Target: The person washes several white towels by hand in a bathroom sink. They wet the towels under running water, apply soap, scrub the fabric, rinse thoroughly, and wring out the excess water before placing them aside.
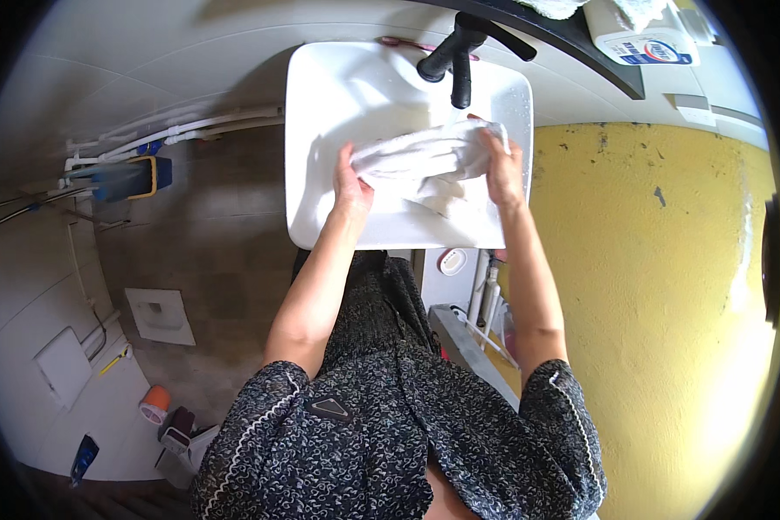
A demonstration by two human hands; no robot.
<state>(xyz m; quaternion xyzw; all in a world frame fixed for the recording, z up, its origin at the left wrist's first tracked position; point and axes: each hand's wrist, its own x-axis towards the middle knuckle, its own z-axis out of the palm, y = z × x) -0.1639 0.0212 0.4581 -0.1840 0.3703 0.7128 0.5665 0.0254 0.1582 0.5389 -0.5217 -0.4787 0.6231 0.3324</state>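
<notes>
A wet-looking white cloth (pixel 420 156) is stretched between my two hands inside the white rectangular sink (pixel 308 95). My left hand (pixel 352 180) grips its left end, thumb on top. At the other end, my right hand (pixel 504 173) is closed on the bunched fabric, close to the sink's right wall. Just above the cloth's right half is the spout of a black faucet (pixel 461 82), and a thin stream of water seems to fall from it. The lower folds of the cloth hang toward the basin; whether they touch the bottom I cannot tell.
A pink toothbrush (pixel 399 42) lies behind the sink by the faucet. Upper right, a dark shelf (pixel 611 74) carries a white bottle (pixel 646 39). A yellow wall (pixel 650 225) rises at the right. White pipes (pixel 191 126) and a blue bin (pixel 134 178) are at the left.
</notes>
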